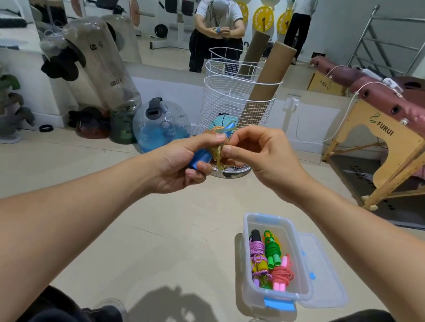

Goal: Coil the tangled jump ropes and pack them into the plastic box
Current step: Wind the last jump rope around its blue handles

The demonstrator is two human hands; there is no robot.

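1. My left hand (186,162) is gripping the blue handles (202,157) of a jump rope, fingers curled round them, held up in front of the wire basket (237,100).
2. My right hand (259,157) is pinching the yellowish cord (219,153) wound about those handles, thumb and fingertips closed on it.
3. The plastic box (272,293) is sitting open on the floor below my right forearm, holding purple, green and pink coiled ropes (271,257), its lid (323,272) lying just beside it.
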